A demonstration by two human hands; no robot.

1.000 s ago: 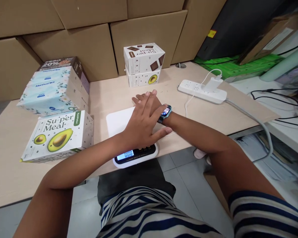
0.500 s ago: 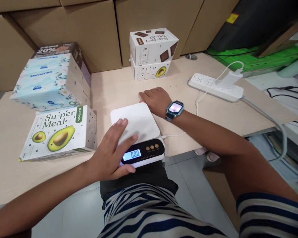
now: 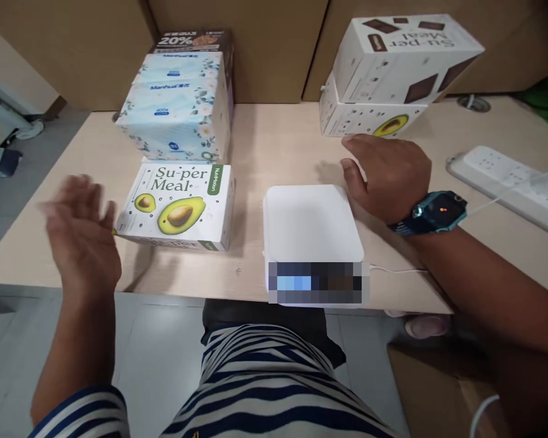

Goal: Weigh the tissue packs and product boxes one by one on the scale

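My left hand [image 3: 86, 237], somewhat blurred by motion, is raised just left of a white Su-per Meal box [image 3: 187, 182] with avocado pictures. Its fingers are spread and nothing is in it. The box lies flat on the table. A white digital kitchen scale [image 3: 313, 222] rests near the front edge with its platform bare; its display is pixelated. Over the table, right of the scale, is my right hand [image 3: 393, 173], a watch on its wrist. Thumb and forefinger stand apart with nothing between them; the other fingers are mostly hidden.
Blue floral tissue packs [image 3: 178, 131] stand behind the avocado box, with a brown box [image 3: 196, 41] behind them. At the back right, a chocolate-print box [image 3: 393, 76] sits on another avocado box [image 3: 356, 118]. A power strip [image 3: 497, 170] lies far right; a cable runs from the scale.
My left hand has left the scale and moved left, beside the avocado box. My right hand has lifted off the table. The view has turned left.
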